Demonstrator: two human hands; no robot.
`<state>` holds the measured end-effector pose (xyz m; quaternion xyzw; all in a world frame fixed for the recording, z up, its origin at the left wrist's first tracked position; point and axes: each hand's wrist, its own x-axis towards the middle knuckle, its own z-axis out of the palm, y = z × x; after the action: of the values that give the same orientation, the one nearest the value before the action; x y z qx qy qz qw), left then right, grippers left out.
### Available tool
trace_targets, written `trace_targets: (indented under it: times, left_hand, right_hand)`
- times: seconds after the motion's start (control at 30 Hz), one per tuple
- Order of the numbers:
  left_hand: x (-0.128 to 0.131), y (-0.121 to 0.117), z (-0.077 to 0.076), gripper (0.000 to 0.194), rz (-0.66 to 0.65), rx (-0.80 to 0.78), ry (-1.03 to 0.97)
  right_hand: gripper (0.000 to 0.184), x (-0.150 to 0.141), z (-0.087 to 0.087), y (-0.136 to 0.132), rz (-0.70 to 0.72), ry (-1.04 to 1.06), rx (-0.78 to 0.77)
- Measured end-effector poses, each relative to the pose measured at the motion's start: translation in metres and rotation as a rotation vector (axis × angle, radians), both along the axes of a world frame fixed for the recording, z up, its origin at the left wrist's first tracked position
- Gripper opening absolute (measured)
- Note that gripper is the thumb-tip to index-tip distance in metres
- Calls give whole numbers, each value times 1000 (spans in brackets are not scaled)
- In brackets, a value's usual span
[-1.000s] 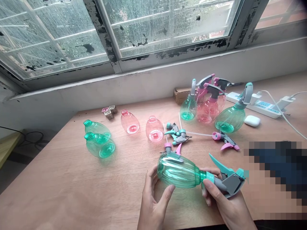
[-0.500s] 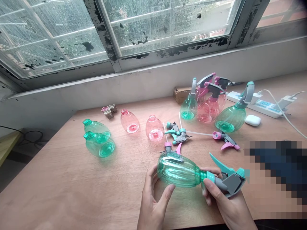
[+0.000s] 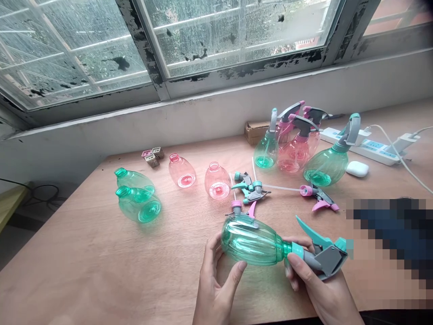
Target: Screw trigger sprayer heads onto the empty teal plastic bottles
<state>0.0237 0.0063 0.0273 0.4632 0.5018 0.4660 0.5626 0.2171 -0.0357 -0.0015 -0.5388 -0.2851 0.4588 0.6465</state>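
A green see-through spray bottle [image 3: 252, 241] lies sideways in front of me, its grey and teal spray head [image 3: 324, 257] pointing right. My left hand [image 3: 218, 282] cups the base end, fingers behind it and thumb below. With thumb and fingers, my right hand [image 3: 314, 275] pinches the teal collar [image 3: 297, 249] at the neck. Just beyond the bottle lie loose teal-and-grey spray heads [image 3: 252, 188] with thin tubes. A pink-collared spray head [image 3: 237, 206] is partly hidden behind the bottle, and another pink spray head [image 3: 320, 197] lies farther right.
Two open green bottles [image 3: 140, 210] stand at the left; two open pink bottles [image 3: 217, 181] are near the middle. Several assembled spray bottles [image 3: 294, 153] stand at the back right, near a power strip [image 3: 377, 151], a white case [image 3: 357, 169] and a cardboard box [image 3: 255, 133]. Small blocks [image 3: 152, 159] sit toward the wall.
Both hands keep their hold on the green spray bottle, which has barely moved. The view has shifted very slightly.
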Motion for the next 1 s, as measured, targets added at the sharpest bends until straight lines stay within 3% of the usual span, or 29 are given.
trace_targets:
  times: [1.0]
  left_hand:
    - [1, 0, 3, 49, -9, 45, 16]
  right_hand:
    - [35, -4, 4, 3, -22, 18, 28]
